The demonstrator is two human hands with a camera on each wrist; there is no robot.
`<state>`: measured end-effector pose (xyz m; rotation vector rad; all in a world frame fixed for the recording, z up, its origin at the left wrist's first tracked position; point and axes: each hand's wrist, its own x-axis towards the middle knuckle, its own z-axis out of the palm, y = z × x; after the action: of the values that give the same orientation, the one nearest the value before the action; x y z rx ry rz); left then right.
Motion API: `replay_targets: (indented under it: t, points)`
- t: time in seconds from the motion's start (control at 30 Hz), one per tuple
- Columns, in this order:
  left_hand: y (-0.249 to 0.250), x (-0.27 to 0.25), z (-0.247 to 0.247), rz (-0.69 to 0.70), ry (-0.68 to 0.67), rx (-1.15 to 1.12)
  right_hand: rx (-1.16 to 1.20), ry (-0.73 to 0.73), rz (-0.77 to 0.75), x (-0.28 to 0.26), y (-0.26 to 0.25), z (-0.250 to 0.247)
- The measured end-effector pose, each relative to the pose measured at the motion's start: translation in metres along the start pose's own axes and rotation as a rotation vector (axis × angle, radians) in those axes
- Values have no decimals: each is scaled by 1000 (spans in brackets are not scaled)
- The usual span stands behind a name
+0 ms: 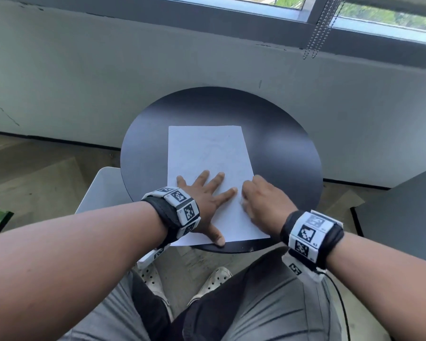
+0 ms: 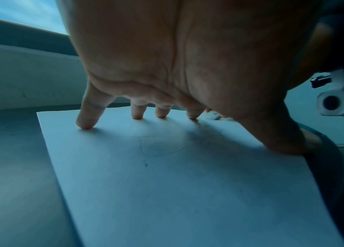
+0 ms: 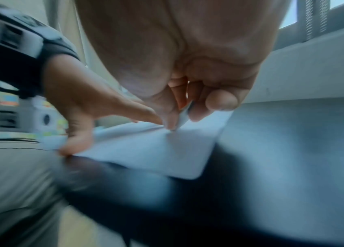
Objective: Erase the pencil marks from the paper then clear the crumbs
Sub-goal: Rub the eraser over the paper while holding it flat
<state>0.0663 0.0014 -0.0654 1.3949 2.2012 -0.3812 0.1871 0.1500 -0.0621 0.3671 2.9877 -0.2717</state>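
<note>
Head view: a white sheet of paper (image 1: 208,168) lies on a round black table (image 1: 285,153), its near edge at the table's rim. The left hand (image 1: 204,200) rests flat on the sheet's lower left part, fingers (image 2: 86,120) spread and straight, thumb at the near edge. The right hand (image 1: 263,195) sits at the sheet's right edge, its curled fingers pinching a small white eraser (image 3: 184,117) whose tip touches the paper. Faint pencil marks (image 2: 158,143) show under the left palm.

Smooth white paper (image 1: 207,153) lies on a matt black table (image 1: 280,148).
</note>
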Motion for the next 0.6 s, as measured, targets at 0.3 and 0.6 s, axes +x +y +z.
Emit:
replay_targets:
  t: [0.3, 0.6]
  points:
    - [-1, 1, 0, 3, -5, -4, -30, -26, 75, 4, 5, -9]
    - [-4, 0, 4, 9, -6, -15, -60, -60, 48, 10, 1, -12]
